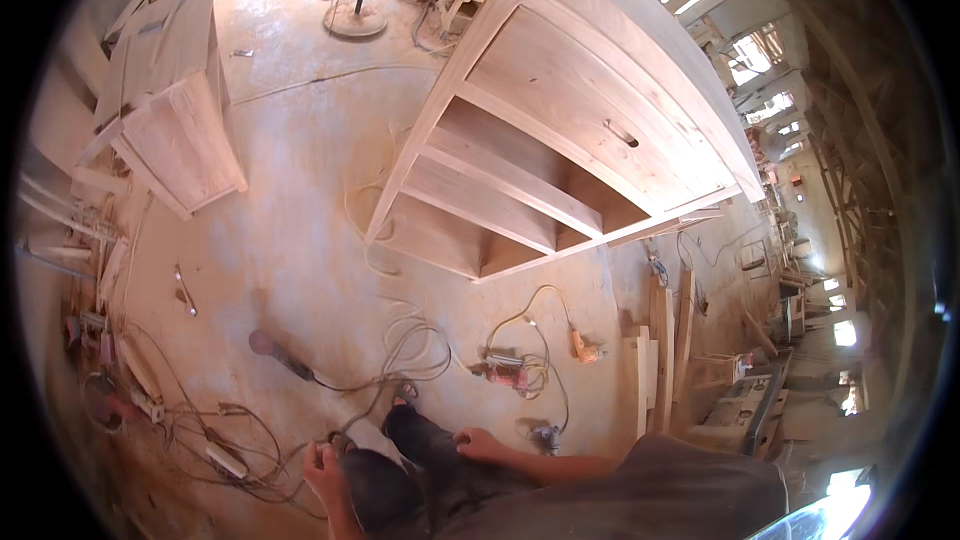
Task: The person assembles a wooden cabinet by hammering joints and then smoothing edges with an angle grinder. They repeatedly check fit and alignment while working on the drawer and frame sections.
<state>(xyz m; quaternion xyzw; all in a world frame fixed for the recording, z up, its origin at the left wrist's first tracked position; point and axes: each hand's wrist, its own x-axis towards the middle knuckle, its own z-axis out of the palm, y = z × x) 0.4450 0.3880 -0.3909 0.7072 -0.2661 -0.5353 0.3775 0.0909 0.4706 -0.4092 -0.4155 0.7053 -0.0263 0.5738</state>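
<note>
The dusty floor (pixel 290 270) is seen spread under everything. Ahead and to the right, it is occupied by a large bare-wood cabinet (pixel 560 70), in whose front open compartments and a slotted panel are shown. Farther left, a smaller wooden cabinet (pixel 175 140) is placed. The legs (pixel 450 480), clothed in dark fabric, are seen at the lower middle. Several planks (pixel 662 360) are stood or laid at the right; which cannot be told. A dark cord (pixel 385 377) is looped on the floor ahead of the legs, joined to a power tool with a round pad (pixel 285 355) and run back beside the left hand (pixel 325 475). That hand is curled, but whether the cord is gripped cannot be told. The right hand (pixel 483 445) is rested on a leg, fingers bent; how far it is closed cannot be told. An orange power tool (pixel 584 345) is left lying beyond it.
</note>
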